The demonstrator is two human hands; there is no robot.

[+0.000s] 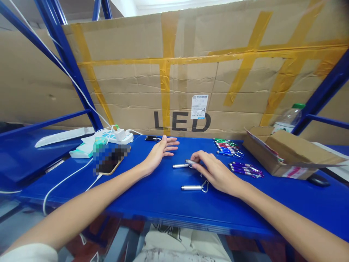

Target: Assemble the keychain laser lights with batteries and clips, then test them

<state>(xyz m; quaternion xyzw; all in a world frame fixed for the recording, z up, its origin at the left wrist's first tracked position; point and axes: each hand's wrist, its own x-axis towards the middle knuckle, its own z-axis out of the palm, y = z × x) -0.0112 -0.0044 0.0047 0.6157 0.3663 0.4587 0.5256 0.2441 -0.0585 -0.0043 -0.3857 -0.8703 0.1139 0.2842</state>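
Observation:
My right hand (214,171) rests on the blue table (163,198), its fingertips pinched on a small silver pen-shaped light (189,162). A second silver light (180,166) lies just left of it, touching end to end. A third silver light (194,187) with a carabiner clip lies nearer me, below my right hand. My left hand (160,151) is open, fingers stretched out flat on the table, holding nothing. A small black object (152,138) lies just beyond its fingertips.
Several coloured pens (228,148) and purple pens (245,170) lie right of my hands. An open cardboard box (291,154) and a plastic bottle (289,117) stand at the right. A phone (110,163), a white power strip (117,136) and cables lie left. A taped cardboard wall (191,72) stands behind.

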